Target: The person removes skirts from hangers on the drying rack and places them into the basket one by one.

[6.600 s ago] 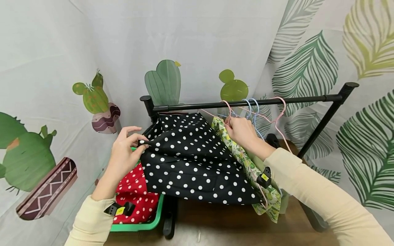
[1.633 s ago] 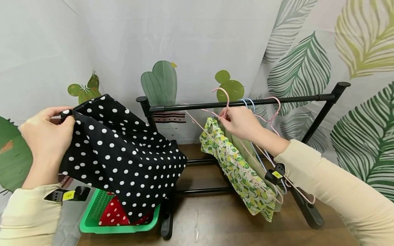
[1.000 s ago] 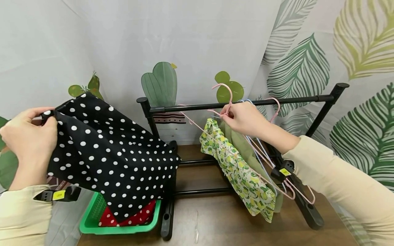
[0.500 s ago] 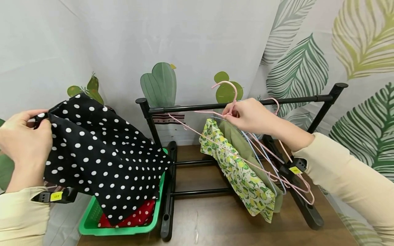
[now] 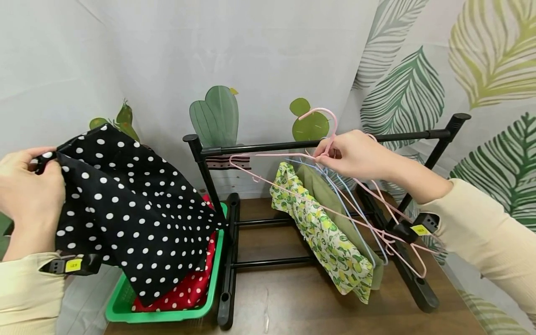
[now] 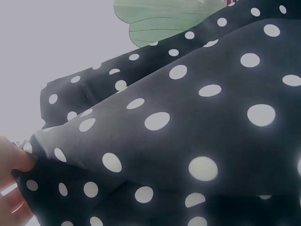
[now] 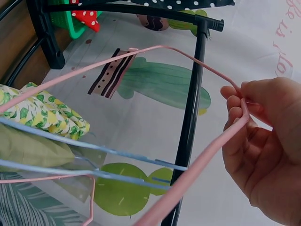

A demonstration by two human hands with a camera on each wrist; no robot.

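My left hand (image 5: pixel 33 195) pinches the edge of a black cloth with white dots (image 5: pixel 130 204). The cloth hangs in folds over the green basket, and its waist-like upper edge shows in the left wrist view, with fingertips at the left. With thumb and fingers my right hand (image 5: pixel 362 156) pinches a pink hanger (image 7: pixel 207 153) at the base of its hook, which stands above the rail. No cloth is on this hanger. Behind it hang a lemon-print cloth (image 5: pixel 322 232) and an olive green cloth (image 5: pixel 314 181).
The black rack (image 5: pixel 268 146) stands on a brown wooden table (image 5: pixel 293 307). Blue hangers (image 7: pixel 117 152) and another pink hanger are at its right part. A green basket (image 5: pixel 161 318) at the rack's left foot holds a red dotted cloth (image 5: pixel 184 300). A printed curtain (image 5: pixel 272 56) hangs behind.
The black dotted cloth has come away from the rack and moved left over the basket with my left hand. My right hand has lifted the pink hanger's hook off the rail and moved right.
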